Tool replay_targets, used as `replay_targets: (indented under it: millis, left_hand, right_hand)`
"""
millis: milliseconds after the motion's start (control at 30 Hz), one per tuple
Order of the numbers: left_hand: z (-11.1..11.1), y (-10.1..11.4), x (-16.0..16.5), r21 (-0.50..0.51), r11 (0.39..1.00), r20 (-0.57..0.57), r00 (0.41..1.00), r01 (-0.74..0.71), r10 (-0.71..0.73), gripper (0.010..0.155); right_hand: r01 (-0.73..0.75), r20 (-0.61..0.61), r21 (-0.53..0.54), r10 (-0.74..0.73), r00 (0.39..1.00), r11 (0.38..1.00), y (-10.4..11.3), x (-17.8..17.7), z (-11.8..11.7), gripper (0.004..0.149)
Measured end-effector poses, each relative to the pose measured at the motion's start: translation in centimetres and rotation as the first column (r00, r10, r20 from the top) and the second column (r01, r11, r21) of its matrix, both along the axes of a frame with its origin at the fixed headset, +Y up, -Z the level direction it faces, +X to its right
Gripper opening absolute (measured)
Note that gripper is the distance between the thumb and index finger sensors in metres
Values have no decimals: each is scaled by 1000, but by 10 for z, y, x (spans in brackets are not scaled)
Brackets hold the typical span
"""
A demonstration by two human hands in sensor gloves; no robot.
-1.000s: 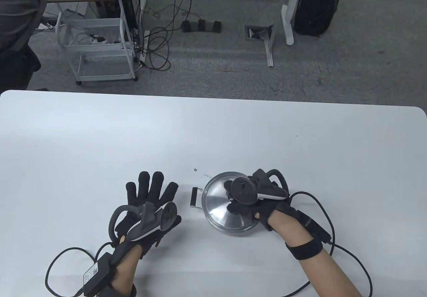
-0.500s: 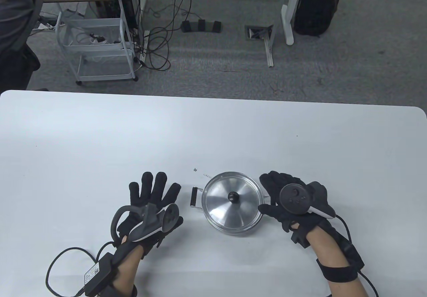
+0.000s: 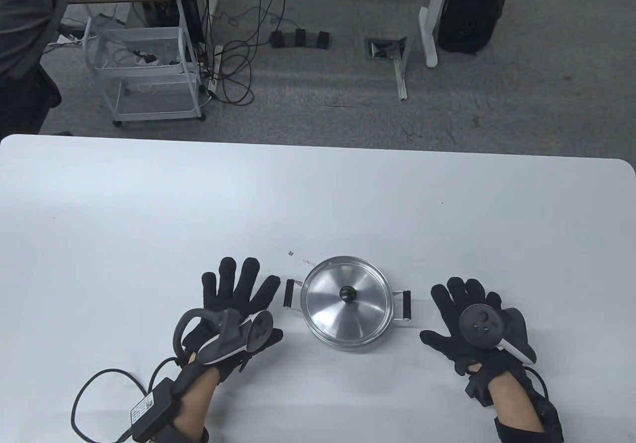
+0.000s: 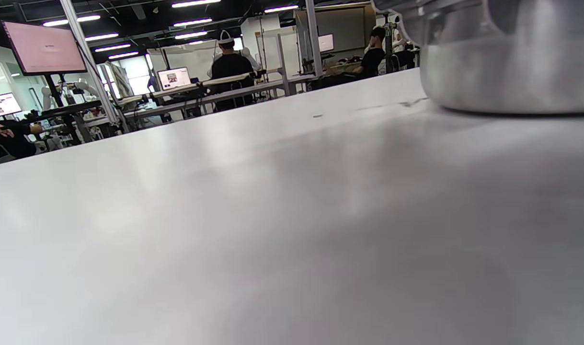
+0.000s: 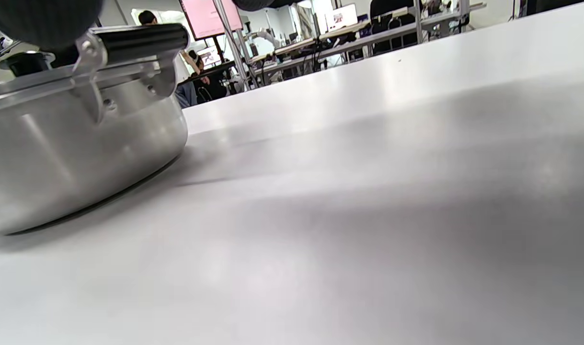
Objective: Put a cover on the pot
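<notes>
A steel pot [image 3: 348,341] stands near the table's front edge with its steel lid [image 3: 328,309] seated on it; the lid has a black knob [image 3: 347,293]. The pot has a black side handle on the left [image 3: 287,293] and one on the right [image 3: 407,306]. My left hand [image 3: 238,296] rests flat and open on the table just left of the pot. My right hand [image 3: 459,313] rests flat and open to the right of it. Neither hand touches the pot. The pot's wall shows in the left wrist view [image 4: 507,72] and in the right wrist view [image 5: 76,163].
The white table [image 3: 318,204] stretches wide behind and beside the pot. A small dark speck [image 3: 290,252] lies just behind the pot. Glove cables and a black box [image 3: 149,408] lie at the front left.
My right hand let go of the lid's knob and moved right, off the pot, down onto the table. The lid stays on the pot. My left hand shifted slightly right.
</notes>
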State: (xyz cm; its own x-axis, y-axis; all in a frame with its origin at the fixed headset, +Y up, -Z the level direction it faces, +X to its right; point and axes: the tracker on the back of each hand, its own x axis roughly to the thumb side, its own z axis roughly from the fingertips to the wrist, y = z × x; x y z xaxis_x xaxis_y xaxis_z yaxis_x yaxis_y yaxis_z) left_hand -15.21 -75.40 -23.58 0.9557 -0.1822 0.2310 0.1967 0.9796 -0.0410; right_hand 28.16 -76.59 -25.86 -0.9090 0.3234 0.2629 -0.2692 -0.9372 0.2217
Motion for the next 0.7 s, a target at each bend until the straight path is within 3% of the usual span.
replay_targets:
  millis: [700]
  left_hand:
    - [2, -1, 8, -43, 999, 31, 999, 21, -20, 105]
  right_hand:
    - [-40, -66, 14, 41, 997, 999, 1, -19, 4, 91]
